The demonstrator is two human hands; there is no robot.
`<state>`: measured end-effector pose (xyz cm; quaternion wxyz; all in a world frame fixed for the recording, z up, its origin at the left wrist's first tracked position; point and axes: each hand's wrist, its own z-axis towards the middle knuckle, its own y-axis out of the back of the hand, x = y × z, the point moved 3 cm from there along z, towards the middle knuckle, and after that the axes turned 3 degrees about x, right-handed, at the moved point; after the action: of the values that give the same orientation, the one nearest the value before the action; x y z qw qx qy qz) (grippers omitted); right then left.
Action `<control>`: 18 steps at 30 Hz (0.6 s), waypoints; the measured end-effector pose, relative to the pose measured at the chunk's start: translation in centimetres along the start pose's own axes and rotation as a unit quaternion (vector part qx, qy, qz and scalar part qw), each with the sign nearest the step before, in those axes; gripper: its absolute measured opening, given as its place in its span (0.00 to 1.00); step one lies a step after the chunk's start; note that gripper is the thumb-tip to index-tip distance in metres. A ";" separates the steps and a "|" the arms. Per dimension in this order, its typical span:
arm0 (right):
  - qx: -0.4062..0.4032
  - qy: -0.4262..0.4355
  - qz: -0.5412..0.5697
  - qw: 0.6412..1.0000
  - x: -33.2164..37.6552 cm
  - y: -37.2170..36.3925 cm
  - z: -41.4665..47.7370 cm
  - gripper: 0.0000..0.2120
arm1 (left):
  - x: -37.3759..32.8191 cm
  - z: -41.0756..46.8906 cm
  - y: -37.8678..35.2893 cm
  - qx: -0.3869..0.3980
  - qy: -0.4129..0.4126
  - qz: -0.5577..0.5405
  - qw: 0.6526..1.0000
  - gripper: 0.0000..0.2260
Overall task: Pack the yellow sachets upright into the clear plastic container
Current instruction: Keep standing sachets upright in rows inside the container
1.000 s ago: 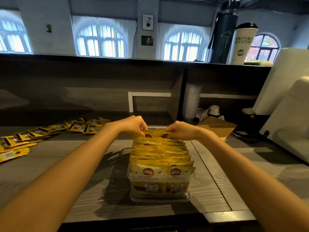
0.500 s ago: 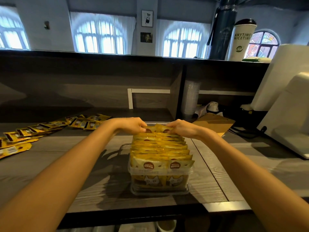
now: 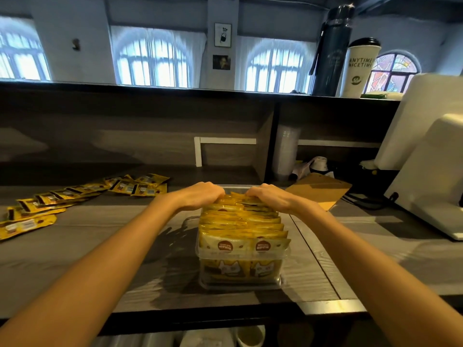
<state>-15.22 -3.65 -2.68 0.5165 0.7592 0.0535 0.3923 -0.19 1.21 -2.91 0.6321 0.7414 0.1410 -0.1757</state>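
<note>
Both hands have sunk lower onto the rearmost yellow sachets (image 3: 243, 221) since the earlier frame. At the far end of the clear plastic container (image 3: 240, 256), the left hand (image 3: 200, 196) and right hand (image 3: 271, 200) curl their fingers over the sachet tops, with the fingertips hidden. The sachets stand upright almost to its far rim. Loose sachets (image 3: 62, 199) lie left of the container, and bare counter (image 3: 100, 259) flanks both its sides.

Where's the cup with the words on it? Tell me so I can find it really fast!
Look up at the long dark ledge under the arched windows and follow it to its right end. Two tall things stand there side by side. The cup is the right one: white with a black lid and dark letters, while its neighbour is a tall dark bottle.
</note>
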 end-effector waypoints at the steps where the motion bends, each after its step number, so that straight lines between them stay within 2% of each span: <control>1: -0.004 0.009 -0.006 1.000 0.1 0.1 -0.1 0.19 | 0.0 -0.1 0.1 -0.009 0.002 -0.005 1.000 0.16; 4: -0.029 0.023 -0.025 0.999 0.8 0.4 -0.5 0.18 | 0.2 -0.2 0.5 -0.049 0.013 -0.011 0.999 0.14; 6: -0.056 0.032 -0.037 0.997 1.4 0.6 -0.5 0.18 | 0.3 -0.5 1.1 -0.102 0.025 -0.032 0.994 0.14; 11: -0.190 0.069 0.040 0.979 4.4 0.8 -0.4 0.15 | 1.1 -2.7 3.9 -0.222 0.072 -0.057 0.971 0.12; 14: -0.243 0.117 0.037 0.962 8.6 -0.1 -0.5 0.14 | 2.3 -5.2 5.8 -0.299 0.111 -0.053 0.946 0.12; 18: -0.227 0.153 0.070 0.959 14.2 -3.0 0.5 0.14 | 4.9 -9.5 7.2 -0.370 0.179 -0.040 0.911 0.12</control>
<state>-4.22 4.24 2.45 0.6320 0.5545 -0.0120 0.5412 8.12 9.36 2.64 0.8177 0.4674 0.3361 -0.0007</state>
